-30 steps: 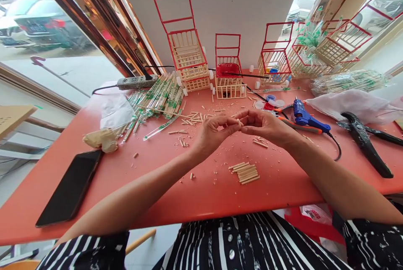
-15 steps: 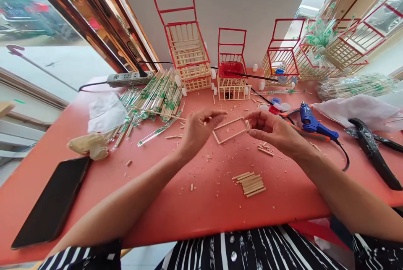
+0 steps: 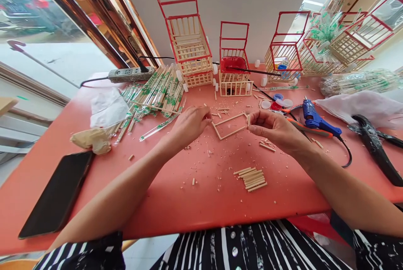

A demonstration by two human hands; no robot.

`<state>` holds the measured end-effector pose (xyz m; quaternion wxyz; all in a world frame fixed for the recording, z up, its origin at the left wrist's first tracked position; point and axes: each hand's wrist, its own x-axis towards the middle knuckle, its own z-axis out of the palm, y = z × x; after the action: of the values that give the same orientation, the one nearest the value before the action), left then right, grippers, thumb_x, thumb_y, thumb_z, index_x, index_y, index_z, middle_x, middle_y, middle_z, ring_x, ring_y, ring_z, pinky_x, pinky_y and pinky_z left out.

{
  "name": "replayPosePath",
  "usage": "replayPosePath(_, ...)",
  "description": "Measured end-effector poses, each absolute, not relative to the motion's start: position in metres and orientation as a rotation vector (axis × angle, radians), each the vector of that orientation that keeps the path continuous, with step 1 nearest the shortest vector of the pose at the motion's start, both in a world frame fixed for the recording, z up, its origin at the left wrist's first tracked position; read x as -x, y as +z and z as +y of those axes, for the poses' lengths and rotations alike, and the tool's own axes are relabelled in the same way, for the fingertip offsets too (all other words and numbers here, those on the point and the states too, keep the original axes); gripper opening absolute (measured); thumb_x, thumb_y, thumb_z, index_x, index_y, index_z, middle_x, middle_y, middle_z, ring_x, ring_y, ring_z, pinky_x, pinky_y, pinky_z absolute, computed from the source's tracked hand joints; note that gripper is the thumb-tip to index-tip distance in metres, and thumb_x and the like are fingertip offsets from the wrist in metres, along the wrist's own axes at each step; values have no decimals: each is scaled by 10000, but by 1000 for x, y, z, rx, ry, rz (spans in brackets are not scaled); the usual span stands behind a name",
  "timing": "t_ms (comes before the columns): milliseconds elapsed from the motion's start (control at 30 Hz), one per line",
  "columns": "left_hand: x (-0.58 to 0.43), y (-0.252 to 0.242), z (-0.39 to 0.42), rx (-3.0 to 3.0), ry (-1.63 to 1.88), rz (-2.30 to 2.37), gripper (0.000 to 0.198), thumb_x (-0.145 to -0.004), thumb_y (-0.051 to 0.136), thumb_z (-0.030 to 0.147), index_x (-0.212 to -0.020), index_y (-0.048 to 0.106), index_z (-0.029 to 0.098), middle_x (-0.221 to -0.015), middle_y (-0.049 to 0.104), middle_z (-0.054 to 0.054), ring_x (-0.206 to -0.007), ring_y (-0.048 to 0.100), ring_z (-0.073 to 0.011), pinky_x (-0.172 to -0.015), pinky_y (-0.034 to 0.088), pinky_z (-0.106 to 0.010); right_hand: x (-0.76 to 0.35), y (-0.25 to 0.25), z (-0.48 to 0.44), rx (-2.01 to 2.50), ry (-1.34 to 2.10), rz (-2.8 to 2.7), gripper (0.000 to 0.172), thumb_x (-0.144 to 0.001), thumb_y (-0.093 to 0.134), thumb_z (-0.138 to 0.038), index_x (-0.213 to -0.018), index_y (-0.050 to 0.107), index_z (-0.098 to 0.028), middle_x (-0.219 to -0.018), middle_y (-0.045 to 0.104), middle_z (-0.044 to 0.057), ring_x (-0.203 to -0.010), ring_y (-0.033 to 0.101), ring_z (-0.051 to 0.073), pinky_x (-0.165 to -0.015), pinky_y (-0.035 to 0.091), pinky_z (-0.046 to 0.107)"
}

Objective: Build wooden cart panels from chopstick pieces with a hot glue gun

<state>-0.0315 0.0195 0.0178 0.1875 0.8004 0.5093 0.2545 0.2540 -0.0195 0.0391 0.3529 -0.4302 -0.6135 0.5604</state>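
A small rectangular frame of thin wooden sticks is held up a little in the middle. My right hand pinches its right end between thumb and fingers. My left hand is beside the frame's left end, with its fingers curled together and pointing down. Whatever its fingertips may hold is hidden. Short stick pieces lie just behind the frame. Nearer to me, a small row of cut sticks lies side by side on the red table.
Stick carts with red handles stand at the back. Wrapped chopsticks and a black phone are on the left. A blue glue gun, orange-handled pliers and a black-handled tool lie on the right.
My left hand has moved left, away from the frame, and its fingers have curled in. My right hand still holds the frame. The whole view has shifted slightly.
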Motion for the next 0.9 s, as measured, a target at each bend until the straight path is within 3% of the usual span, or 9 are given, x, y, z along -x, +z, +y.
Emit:
replayPosePath(133,40,35,26,-2226,891,1556,206,-902,719,261,-722,623,234,-735,675,-53,-714,580,-233,-752,445,-369,-254,34,-15,1098,1432,-1494,377,-791,945,-472,-915,709,-205,-909,639,5,-845,563,147,-814,472,301)
replayPosePath(200,46,44,28,-2268,886,1611,137,-913,696,259,-787,657,223,-785,698,-53,-757,599,-226,-781,467,-364,-254,32,-11,1095,1406,-1404,412,-754,970,-486,-913,714,-206,-906,640,2,-852,563,145,-828,477,302)
replayPosePath(267,47,49,26,-2328,729,1581,76,-914,676,213,-970,728,215,-872,739,-53,-843,650,-238,-839,497,-368,-254,31,-7,1087,1377,-1330,451,-712,996,-502,-914,721,-207,-903,643,-1,-844,562,141,-828,481,301)
replayPosePath(367,41,45,19,-2455,420,1455,310,-911,663,137,-1199,752,207,-1014,780,-82,-1033,699,-290,-975,512,-417,-254,32,-3,1070,1365,-1288,481,-666,1025,-508,-887,725,-203,-886,643,-8,-835,566,133,-820,483,290)
replayPosePath(433,35,40,15,-2519,276,1428,351,-921,642,103,-1244,751,187,-1080,787,-112,-1119,696,-325,-1003,511,-438,-255,32,-1,1067,1377,-1277,490,-651,1035,-505,-879,727,-200,-874,644,-13,-829,571,125,-812,480,279)
replayPosePath(567,28,31,11,-2525,174,1455,322,-941,627,106,-1229,746,184,-1095,796,-123,-1124,696,-341,-915,528,-410,-257,30,3,1076,1382,-1251,515,-616,1052,-501,-876,722,-203,-857,639,-24,-795,571,113,-786,483,275)
replayPosePath(900,21,18,12,-2459,336,1426,165,-977,590,141,-961,734,221,-932,771,-97,-968,685,-293,-848,500,-370,-257,26,5,1118,1476,-1226,556,-607,1050,-530,-892,701,-204,-853,657,-22,-751,575,109,-722,473,278)
